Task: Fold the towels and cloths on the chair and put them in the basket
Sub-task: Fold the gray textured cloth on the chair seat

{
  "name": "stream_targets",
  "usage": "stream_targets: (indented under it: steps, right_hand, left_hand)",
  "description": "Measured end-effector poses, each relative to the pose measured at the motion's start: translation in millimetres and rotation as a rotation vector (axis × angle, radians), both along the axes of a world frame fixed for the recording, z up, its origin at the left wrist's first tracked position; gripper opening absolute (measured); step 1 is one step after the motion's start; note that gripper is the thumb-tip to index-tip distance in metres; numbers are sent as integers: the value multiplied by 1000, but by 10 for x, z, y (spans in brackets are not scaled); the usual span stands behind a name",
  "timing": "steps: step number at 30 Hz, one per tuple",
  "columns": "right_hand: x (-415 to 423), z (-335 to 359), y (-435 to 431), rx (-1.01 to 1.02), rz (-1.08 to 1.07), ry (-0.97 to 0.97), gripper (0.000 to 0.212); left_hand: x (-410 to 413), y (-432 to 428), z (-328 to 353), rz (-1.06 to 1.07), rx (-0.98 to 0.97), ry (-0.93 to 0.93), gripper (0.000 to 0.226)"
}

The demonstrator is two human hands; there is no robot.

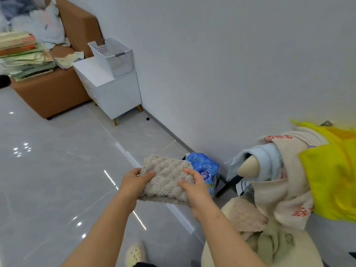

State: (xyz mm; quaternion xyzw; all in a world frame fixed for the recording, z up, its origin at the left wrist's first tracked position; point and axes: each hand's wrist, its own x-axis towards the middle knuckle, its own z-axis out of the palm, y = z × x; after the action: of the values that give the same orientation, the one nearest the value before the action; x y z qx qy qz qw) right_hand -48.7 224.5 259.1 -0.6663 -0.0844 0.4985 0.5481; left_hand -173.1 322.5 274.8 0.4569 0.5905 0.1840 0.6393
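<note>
Left hand (134,183) and right hand (194,186) each pinched opposite ends of folded beige towel (166,180), held above floor, well apart from basket (115,56). I judged towel soft, light, floppy; support folded edges.

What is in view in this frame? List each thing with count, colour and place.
Folded towel: one, grey-beige, bobbled, held in both hands over the floor.
Basket: one, white, perforated, on the cabinet.
Cabinet: one, white, against the wall.
Sofa: one, brown, far left.
Folded stack: one, mostly green, on the sofa.
Chair: one, cream, at right.
Unfolded cloths: several, beige, blue, yellow, green, heaped on the chair.
Plastic bag: one, blue, by the wall.
Shoe: one, cream, bottom.
Left hand: grips the towel's left side.
Right hand: grips its right side.
</note>
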Motion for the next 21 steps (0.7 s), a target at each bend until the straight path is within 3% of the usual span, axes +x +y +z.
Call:
stream_targets:
  steps: [9, 16, 21]
  right_hand:
    - [-485, 116, 1550, -13, -56, 63, 33]
    - [-213, 54, 2776, -22, -53, 114, 31]
    - [175, 178, 3963, -8, 26, 89, 29]
  left_hand:
    - [-488, 1557, 36, -22, -4, 35, 23]
    - [-255, 2788, -29, -24, 0, 70, 42]
    - [46, 3864, 73, 12, 45, 76, 37]
